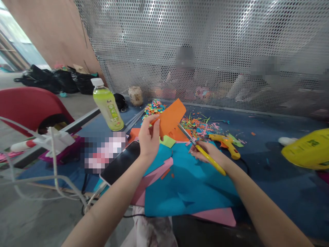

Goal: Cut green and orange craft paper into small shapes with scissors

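Between the thumb and fingers of my left hand (150, 137) is a piece of orange paper (171, 116), held up over the table. My right hand (208, 152) grips scissors (209, 159) with yellow handles, their metal blades pointing up and left toward the paper's lower right edge. I cannot tell whether the blades touch the paper. Under both hands lie large blue sheets (195, 185), with pink paper (218, 216) showing beneath them. A small light-green piece (168, 140) rests just right of my left hand. Thin coloured paper scraps (203, 125) are strewn behind the scissors.
A yellow glue gun (226, 143) lies right of the scraps. Small cut pieces are heaped (155, 107) behind the orange paper. To the left are a drink bottle (109, 106), a phone (122, 163) and a power strip (58, 140) with cables. A perforated metal panel (218, 34) stands behind.
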Motion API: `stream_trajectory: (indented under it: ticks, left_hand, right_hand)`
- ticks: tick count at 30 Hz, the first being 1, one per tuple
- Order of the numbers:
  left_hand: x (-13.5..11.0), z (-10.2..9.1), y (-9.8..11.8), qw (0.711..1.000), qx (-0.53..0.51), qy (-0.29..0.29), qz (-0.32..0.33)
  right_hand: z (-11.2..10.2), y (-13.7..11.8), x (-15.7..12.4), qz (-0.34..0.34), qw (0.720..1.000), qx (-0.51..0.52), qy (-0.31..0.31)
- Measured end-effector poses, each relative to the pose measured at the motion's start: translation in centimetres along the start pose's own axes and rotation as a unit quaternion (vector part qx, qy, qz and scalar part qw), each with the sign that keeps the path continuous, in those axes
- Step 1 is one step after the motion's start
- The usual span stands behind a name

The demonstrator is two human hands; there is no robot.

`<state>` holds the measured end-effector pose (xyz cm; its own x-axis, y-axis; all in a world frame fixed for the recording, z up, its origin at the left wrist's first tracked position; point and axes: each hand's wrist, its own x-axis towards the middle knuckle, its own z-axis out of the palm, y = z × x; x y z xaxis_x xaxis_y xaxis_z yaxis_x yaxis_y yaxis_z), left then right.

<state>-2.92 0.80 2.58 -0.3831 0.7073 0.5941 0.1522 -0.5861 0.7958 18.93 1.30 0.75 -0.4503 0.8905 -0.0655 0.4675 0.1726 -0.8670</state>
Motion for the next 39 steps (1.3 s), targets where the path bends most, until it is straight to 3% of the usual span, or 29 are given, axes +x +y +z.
stream_trajectory:
  ticks: [12,18,23,27,30,39]
  left_hand:
    - [0.4,-0.1,-0.9,1.000,-0.012,-0.003,-0.003]
    - [0.5,0.4,-0.9,0.988,-0.106,-0.048,-0.102]
    - [0.6,0.3,-0.7,0.983,-0.069,-0.037,-0.166]
    - [0.7,0.0,-0.4,0.986,-0.075,-0.007,-0.151]
    - [0.8,-0.1,-0.3,0.985,-0.099,-0.014,-0.138]
    - [1.0,-0.2,-0.8,0.997,-0.055,-0.012,-0.062]
  right_hand:
    - [-0.2,-0.3,-0.1,-0.004,1.000,-0.020,0.004]
    - [0.0,-1.0,-0.3,0.010,1.000,0.010,0.022]
    - [-0.1,-1.1,-0.4,0.007,1.000,0.019,0.012]
    - [-0.3,-0.5,-0.3,-0.022,1.000,0.016,0.008]
    - [-0.6,-0.3,-0.3,-0.030,0.998,-0.046,0.025]
    - [-1.1,-2.1,-0.9,-0.026,0.987,-0.157,0.024]
